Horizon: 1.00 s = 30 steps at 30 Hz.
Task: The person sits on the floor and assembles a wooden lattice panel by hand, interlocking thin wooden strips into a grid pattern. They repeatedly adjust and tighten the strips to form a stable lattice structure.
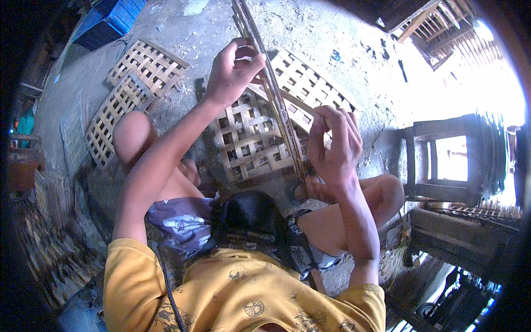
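My left hand (235,74) is closed around a bundle of long, thin bamboo strips (279,105), its thumb pressed along their side. The strips slant from the top of the view down to my bent right leg, their lower end by my foot. To the right of them, my right hand (336,141) is raised with its fingers bent and pinched together. A narrow brown edge meets its fingertips, but I cannot tell whether it is a held strip or a panel's border. Below the strips lie a woven bamboo lattice panel (249,138) and a paler lattice panel (318,83).
Two more lattice panels (148,62) (119,113) lie on the concrete floor to the left. A blue crate (110,23) stands at the far left. A wooden bench-like frame (437,130) is on the right, and slatted wood (442,25) is at the upper right.
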{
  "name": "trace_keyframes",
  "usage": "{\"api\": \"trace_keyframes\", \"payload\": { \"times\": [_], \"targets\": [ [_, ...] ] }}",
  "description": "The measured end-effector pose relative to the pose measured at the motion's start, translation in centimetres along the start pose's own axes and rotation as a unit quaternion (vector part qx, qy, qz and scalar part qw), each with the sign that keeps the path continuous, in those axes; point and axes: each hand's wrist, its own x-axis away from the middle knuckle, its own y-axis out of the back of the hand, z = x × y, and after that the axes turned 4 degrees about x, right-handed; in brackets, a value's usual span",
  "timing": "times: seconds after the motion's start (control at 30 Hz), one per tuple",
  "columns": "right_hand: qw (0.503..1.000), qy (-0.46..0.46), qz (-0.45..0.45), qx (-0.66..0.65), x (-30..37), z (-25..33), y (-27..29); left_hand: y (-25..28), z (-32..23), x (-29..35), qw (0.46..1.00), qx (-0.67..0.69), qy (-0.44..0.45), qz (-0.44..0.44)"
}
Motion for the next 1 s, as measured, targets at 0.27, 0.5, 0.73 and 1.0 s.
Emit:
{"api": "trace_keyframes", "payload": {
  "times": [0.27,0.5,0.73,1.0],
  "targets": [
    [0.999,-0.034,0.023,-0.008,0.0,-0.2,-0.4,0.2,-0.3,0.2,1.0,0.015,0.011,-0.011],
    [0.999,-0.027,-0.017,-0.033,0.9,-1.7,0.3,-0.7,0.3,-0.1,0.999,-0.045,0.005,0.004],
    [0.987,-0.088,0.111,-0.07,1.1,-3.1,0.2,-0.2,-0.5,0.2,0.997,-0.03,0.064,-0.039],
    [0.924,-0.321,0.165,-0.124,1.6,-7.0,2.6,-1.4,-0.8,0.1,0.995,-0.049,0.067,-0.057]
  ]
}}
